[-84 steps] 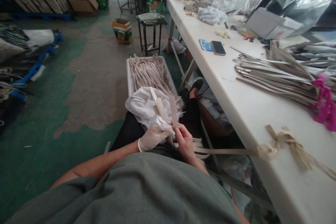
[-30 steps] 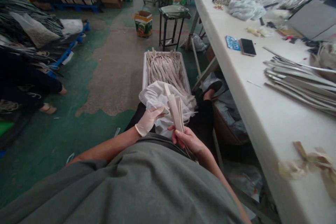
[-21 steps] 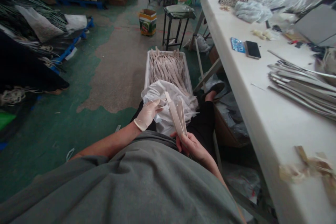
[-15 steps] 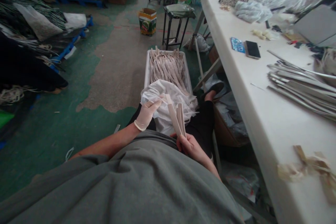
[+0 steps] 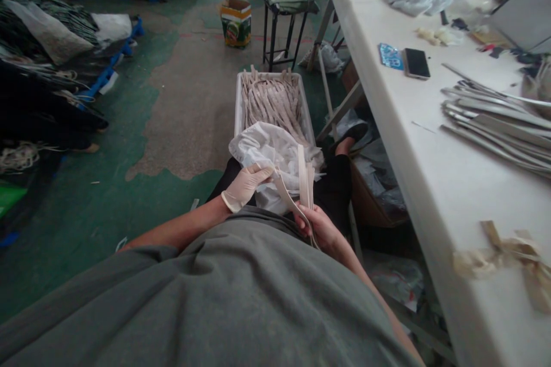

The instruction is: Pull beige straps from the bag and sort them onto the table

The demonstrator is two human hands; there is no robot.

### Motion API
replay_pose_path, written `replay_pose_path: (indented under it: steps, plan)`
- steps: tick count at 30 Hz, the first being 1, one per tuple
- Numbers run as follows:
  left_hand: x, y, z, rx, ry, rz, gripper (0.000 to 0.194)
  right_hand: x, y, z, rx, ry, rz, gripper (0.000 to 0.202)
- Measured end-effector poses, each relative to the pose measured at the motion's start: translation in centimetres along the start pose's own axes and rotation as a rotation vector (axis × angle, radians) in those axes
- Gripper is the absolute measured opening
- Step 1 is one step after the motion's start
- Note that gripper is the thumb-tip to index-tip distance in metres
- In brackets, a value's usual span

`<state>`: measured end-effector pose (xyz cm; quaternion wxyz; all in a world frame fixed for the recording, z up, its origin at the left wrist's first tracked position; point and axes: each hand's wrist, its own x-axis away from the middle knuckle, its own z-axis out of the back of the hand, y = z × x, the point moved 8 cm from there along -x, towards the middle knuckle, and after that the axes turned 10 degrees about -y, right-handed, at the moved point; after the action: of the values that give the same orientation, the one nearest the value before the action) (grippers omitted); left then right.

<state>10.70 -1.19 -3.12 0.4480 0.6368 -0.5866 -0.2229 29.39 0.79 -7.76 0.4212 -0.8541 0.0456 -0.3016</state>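
The person's gloved left hand (image 5: 244, 186) pinches the end of one strap (image 5: 286, 192), on the near side of the crate (image 5: 238, 106) — the right hand (image 5: 319, 223), also nearer than the crate, grasps a bundle of straps (image 5: 306, 183). A white bag (image 5: 262, 143) overlaps the crate's near end.

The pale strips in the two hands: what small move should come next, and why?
Perhaps the left hand should draw the single strip gently clear: its fingers seem to pinch that strip's end, apart from the bunch in the right hand.

a workshop — long white worktable (image 5: 469, 195), bundled straps (image 5: 495, 123), stocked blue pallet (image 5: 124, 47), patchy green floor (image 5: 142, 200).
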Motion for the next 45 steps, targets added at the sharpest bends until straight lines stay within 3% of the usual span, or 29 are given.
replay_pose_path:
  steps: [5, 10, 13, 21, 28, 35, 45]
  plan:
    - [0.1, -0.6, -0.5, 0.02, -0.025, 0.046, 0.037, -0.9, -1.6, 0.4, -0.023, 0.056, 0.019, 0.039]
    - [0.0, -1.3, -0.1, -0.005, 0.014, 0.044, 0.036, -0.2, -4.0, -2.3, 0.127, 0.001, 0.047, 0.048]
    - [-0.2, -1.7, 0.2, 0.051, 0.028, 0.05, 0.041, 0.1, -4.5, -2.9, 0.241, 0.077, 0.093, 0.045]
    - [-0.2, -2.3, 1.0, 0.263, 0.068, 0.207, 0.036, 1.5, -5.1, 0.0, 0.332, 0.338, 0.228, 0.042]
    - [-0.3, -3.1, 0.8, 0.243, 0.051, 0.254, 0.031, 1.2, -5.9, -0.4, 0.444, 0.379, 0.193, 0.051]
    - [-0.4, -3.1, 0.9, 0.232, 0.039, 0.246, 0.036, 0.9, -6.1, -1.2, 0.618, 0.365, 0.191, 0.039]
    - [0.4, -4.9, -1.0, 0.076, -0.122, 0.303, 0.049, -0.6, -7.2, -1.8, 0.692, 0.327, 0.151, 0.037]
